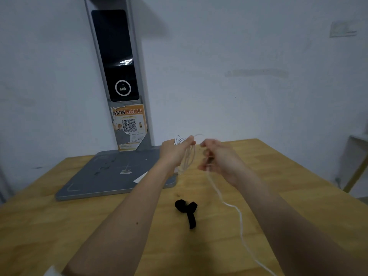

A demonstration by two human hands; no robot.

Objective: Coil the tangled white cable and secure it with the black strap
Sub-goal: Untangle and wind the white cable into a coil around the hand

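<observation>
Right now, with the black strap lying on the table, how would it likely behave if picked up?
The black strap lies folded over itself with a limp tail, so it is probably floppy. It looks thin and flat, so likely light and unlikely to roll on the wooden table.

Right hand [217, 158] showing motion-blurred, fingers [205, 166] smeared, grip on white cable [240, 220] not readable; cable tail running off bottom edge; coiled loops partly hiding behind left hand [175, 154]; both arms getting cropped at bottom edge; worktop [59, 226] running past left, right, bottom edges.
</observation>
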